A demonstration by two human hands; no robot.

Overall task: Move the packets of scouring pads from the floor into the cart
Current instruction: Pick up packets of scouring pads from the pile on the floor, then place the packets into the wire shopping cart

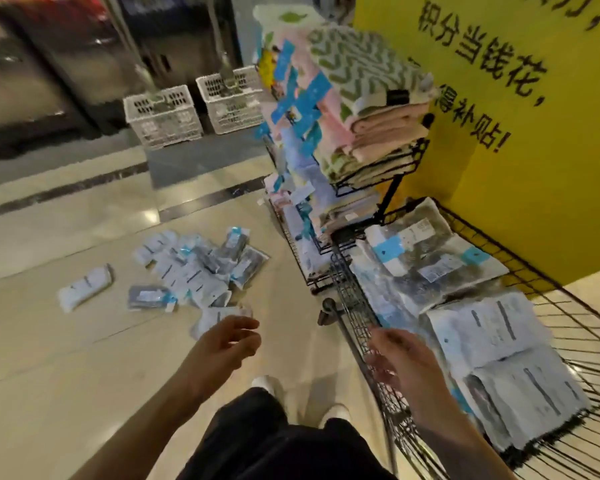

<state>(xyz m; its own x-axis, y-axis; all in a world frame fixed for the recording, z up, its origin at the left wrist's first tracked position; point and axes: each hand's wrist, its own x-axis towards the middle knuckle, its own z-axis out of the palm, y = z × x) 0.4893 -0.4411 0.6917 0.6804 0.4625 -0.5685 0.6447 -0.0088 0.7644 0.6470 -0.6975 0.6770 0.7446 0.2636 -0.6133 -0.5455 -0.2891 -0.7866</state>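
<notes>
Black wire cart (548,258), yellow wall (551,168)

Clear packets of scouring pads (201,268) with blue labels lie scattered flat on the floor, while others are piled in the black wire cart (568,258).
</notes>
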